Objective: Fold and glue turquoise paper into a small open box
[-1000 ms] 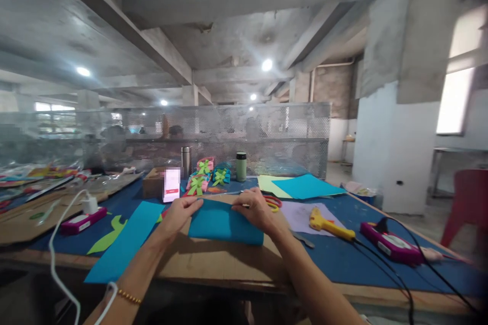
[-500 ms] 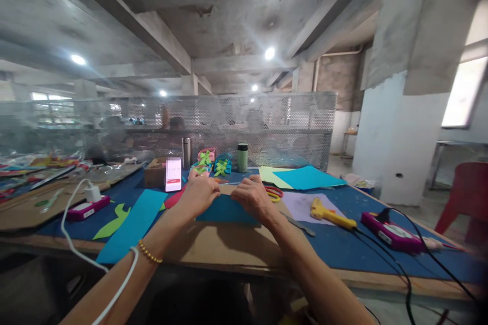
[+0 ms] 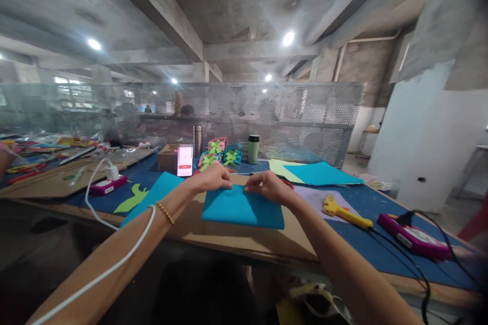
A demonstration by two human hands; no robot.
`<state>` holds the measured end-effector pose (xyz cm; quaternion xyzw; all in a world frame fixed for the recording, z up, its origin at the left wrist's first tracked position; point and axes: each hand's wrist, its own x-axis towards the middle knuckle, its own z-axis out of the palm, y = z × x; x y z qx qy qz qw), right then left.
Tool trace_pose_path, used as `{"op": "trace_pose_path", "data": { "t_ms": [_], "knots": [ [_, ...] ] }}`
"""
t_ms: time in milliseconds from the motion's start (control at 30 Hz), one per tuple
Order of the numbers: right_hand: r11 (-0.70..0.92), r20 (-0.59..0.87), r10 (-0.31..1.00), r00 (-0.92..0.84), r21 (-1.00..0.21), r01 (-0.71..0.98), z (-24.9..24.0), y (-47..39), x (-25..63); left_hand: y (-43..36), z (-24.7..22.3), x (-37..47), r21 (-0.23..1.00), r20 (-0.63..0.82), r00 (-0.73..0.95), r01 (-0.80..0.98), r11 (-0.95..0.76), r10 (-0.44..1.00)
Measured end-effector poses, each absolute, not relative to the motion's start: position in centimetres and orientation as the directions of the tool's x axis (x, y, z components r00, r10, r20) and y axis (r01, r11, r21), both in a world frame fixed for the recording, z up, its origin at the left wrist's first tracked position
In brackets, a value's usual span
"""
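A folded blue sheet (image 3: 244, 209) lies on brown cardboard in front of me, its straight fold toward the table's near edge. My left hand (image 3: 215, 177) pinches the sheet's far edge near its left part. My right hand (image 3: 268, 186) grips the same far edge farther right, with bent fingers pressed together. Another blue sheet (image 3: 162, 190) lies beside my left forearm, partly hidden under it. A white cable runs over that forearm.
Yellow glue gun (image 3: 345, 212) on lilac paper and a purple power strip (image 3: 414, 236) at right. Blue paper (image 3: 324, 173) behind them. Phone (image 3: 185, 160), green bottle (image 3: 252, 149), steel flask (image 3: 197, 141) and green-bowed items (image 3: 232, 157) at the back. Another purple strip (image 3: 109, 185) at left.
The blue sheet between my hands now lies with its broad face showing, nearer me. Both hands have moved slightly apart along its far edge. The whole view has shifted.
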<state>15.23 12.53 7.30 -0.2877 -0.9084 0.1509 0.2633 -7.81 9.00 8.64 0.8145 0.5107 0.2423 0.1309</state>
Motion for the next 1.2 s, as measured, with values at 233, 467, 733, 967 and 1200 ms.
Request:
{"op": "trace_pose_path", "data": {
  "t_ms": [233, 467, 733, 967, 1200],
  "knots": [
    [0.708, 0.155, 0.696, -0.701, -0.309, 0.635, 5.5, 13.7, 15.1, 11.0, 5.9, -7.5, 0.422, 0.147, 0.331, 0.831, -0.362, 0.932],
    [0.703, 0.239, 0.711, -0.661, -0.245, 0.667, 3.1, 14.1, 14.4, 9.6, 4.4, -6.1, 0.257, 0.172, 0.267, 0.917, -0.304, 0.948],
    [0.723, 0.284, 0.690, -0.665, -0.230, 0.652, 2.4, 14.4, 14.5, 8.6, 2.9, -5.9, 0.154, 0.245, 0.293, 0.929, -0.335, 0.924],
    [0.730, 0.290, 0.683, -0.670, -0.239, 0.640, 1.8, 15.4, 14.3, 7.6, 2.0, -5.8, -0.026, 0.320, 0.362, 0.927, -0.374, 0.876],
    [0.719, 0.263, 0.694, -0.670, -0.228, 0.656, 2.1, 15.3, 14.4, 7.1, 2.9, -5.2, 0.007, 0.249, 0.522, 0.841, -0.541, 0.816]
  ]
}}
